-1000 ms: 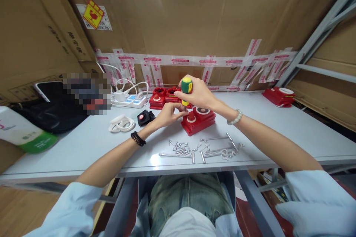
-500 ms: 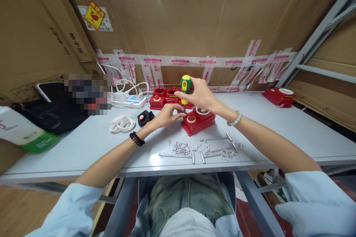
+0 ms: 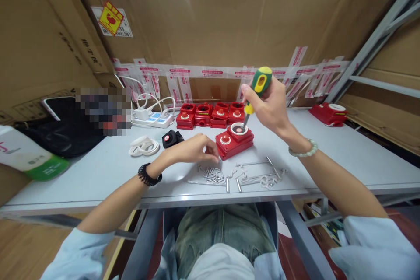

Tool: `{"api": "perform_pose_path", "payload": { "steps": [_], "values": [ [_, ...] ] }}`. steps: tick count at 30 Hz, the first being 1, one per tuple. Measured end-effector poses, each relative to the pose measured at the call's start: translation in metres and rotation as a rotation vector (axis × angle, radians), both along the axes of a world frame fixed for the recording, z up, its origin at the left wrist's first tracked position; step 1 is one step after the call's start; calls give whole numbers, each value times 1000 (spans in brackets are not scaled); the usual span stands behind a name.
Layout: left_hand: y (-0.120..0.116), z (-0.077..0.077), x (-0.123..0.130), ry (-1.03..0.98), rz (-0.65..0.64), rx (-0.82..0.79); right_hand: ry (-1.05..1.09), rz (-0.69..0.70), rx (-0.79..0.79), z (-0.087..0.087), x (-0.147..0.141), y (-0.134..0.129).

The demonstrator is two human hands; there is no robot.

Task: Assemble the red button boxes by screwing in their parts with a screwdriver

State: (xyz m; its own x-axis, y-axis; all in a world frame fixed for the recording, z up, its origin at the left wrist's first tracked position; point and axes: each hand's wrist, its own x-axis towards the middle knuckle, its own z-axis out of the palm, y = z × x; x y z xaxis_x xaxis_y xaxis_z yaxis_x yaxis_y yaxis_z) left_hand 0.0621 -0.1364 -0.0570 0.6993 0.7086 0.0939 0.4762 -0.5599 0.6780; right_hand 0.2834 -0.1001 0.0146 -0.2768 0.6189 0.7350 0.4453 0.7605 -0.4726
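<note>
My right hand grips a green and yellow screwdriver, tilted, its shaft pointing down at the white ring of a red device. That device lies on the table and also carries a small red knob in a white ring. Left of it, my left hand hangs with curled fingers just above a pile of small screws; whether its fingertips pinch anything is too small to tell. Metal rods with T-shaped ends and white ties lie in front of the device.
Several red devices stand in a row at the back, and another is at the far right. White rings, a black part and a power strip lie to the left. Cardboard rises behind the table.
My right hand has lifted the screwdriver and moved right, from the device's left corner to above its white ring. My left hand has left that corner and come down toward the screws.
</note>
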Motion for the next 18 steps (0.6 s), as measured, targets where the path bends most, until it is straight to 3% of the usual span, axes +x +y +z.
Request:
{"api": "perform_pose_path", "payload": {
  "steps": [3,11,13,16,18],
  "values": [
    [-12,-5,6,92,-47,-42,77,-44,24,-8,12,-3],
    [-11,-7,3,98,-77,14,-197,2,-165,-37,31,23],
    [-7,-7,3,10,23,139,-214,5,-215,-44,36,33],
    [0,-11,9,-130,276,357,-208,87,-326,-49,42,39],
    [4,-16,19,-154,365,400,-210,181,-421,-50,44,38]
  ]
}}
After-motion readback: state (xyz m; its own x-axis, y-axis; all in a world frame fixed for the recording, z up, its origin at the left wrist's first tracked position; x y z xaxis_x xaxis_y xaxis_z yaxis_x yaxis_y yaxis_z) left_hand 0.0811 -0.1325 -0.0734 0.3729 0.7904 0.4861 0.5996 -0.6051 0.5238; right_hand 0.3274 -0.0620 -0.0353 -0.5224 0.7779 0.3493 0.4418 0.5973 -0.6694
